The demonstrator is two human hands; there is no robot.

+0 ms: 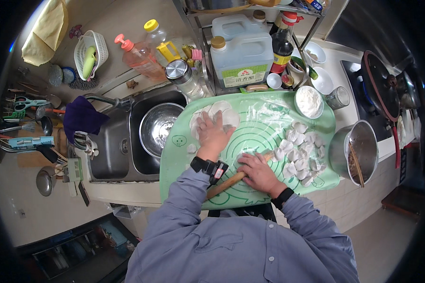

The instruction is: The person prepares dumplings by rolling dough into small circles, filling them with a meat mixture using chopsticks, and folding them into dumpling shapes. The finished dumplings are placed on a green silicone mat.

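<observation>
My left hand, fingers spread, lies on a stack of thin round dough wrappers at the left of a green silicone kneading mat. My right hand is over a wooden rolling pin, gripping it near its upper end. The pin slants across the mat's front. A pale patch, perhaps dough, shows by the right fingertips. Several small flattened dough pieces are scattered on the mat's right side. One small piece of dough sits below the wrappers. Loose flour dusts the mat's far part.
A white bowl of flour stands at the mat's far right corner. Beside the mat, a steel pot holds filling and chopsticks. Left is a double sink with a steel basin. Vinegar jugs stand behind; a covered pan is right.
</observation>
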